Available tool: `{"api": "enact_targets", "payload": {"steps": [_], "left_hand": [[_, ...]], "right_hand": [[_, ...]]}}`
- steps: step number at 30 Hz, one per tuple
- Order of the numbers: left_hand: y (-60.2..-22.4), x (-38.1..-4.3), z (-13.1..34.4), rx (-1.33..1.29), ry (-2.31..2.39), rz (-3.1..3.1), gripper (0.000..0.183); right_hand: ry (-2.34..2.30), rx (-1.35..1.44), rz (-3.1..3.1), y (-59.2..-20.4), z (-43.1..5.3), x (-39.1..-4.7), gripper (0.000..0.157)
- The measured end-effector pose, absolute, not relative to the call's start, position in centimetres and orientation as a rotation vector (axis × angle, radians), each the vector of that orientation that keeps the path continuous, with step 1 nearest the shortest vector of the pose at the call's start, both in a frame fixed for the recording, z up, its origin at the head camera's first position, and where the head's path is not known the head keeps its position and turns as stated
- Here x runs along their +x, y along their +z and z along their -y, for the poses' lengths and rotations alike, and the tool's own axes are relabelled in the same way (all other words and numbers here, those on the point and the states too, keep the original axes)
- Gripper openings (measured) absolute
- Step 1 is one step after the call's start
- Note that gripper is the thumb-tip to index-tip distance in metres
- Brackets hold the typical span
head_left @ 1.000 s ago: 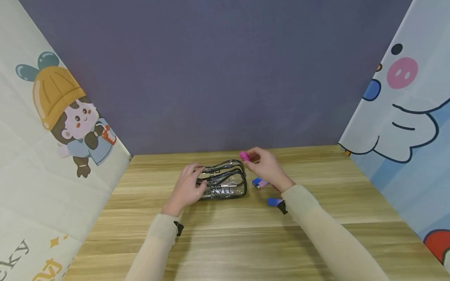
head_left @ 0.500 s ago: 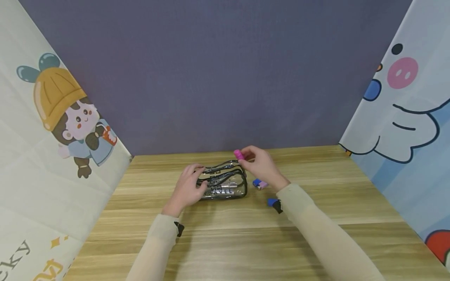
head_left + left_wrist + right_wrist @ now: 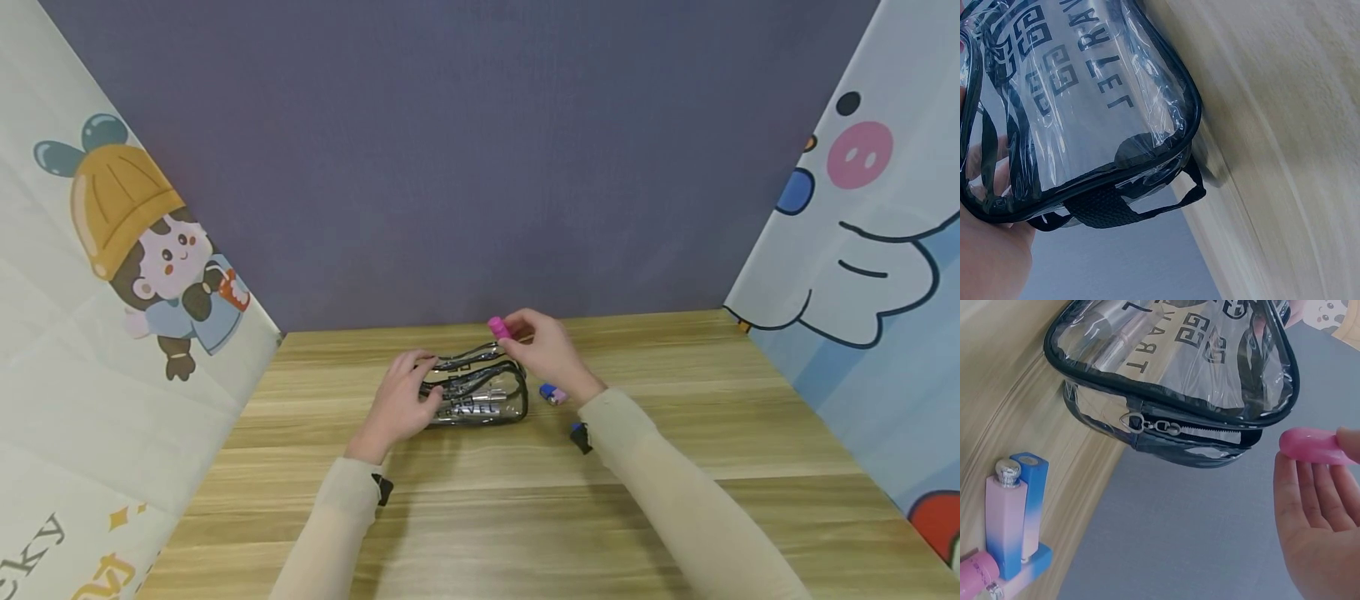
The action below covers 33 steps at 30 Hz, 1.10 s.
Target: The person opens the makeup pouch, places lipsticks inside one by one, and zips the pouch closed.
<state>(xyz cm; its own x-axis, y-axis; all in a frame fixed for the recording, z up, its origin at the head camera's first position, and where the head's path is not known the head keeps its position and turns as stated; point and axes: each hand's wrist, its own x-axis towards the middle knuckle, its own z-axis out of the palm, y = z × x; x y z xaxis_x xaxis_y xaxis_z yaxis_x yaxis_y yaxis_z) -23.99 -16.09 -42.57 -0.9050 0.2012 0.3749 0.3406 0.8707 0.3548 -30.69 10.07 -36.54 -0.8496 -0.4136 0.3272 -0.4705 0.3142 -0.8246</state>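
Note:
A clear zip pouch with black trim and printed lettering lies on the table. My left hand grips its left end, thumb in front and fingers over the top. Above the pouch's far right corner, my right hand pinches a small bright pink tube between thumb and fingers. The right wrist view shows this pink tube beside the partly unzipped opening, apart from it. Through the plastic, a slim pinkish stick shows inside.
Right of the pouch lie several pink-and-blue lipstick-like tubes, one in the head view close to my right wrist. A pink cylinder lies beside them. A dark grey panel rises behind the wooden table.
My right hand has moved left with the pink tube, from beyond the pouch's right end to above its far right corner. My left hand stays on the pouch.

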Motion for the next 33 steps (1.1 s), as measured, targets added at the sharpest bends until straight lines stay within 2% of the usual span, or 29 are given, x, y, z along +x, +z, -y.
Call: {"api": "enact_targets", "payload": {"steps": [27,33], "left_hand": [[-42.4,-23.9,15.9,-0.404,-0.598,2.723,0.055],[-42.4,-23.9,15.9,-0.399,-0.603,2.72,0.056]], "right_hand": [[1.666,0.783,2.545,-37.8,-7.8,-30.9,0.028],[1.572,0.868,2.591,-37.9,-7.6,-30.8,0.028]]}}
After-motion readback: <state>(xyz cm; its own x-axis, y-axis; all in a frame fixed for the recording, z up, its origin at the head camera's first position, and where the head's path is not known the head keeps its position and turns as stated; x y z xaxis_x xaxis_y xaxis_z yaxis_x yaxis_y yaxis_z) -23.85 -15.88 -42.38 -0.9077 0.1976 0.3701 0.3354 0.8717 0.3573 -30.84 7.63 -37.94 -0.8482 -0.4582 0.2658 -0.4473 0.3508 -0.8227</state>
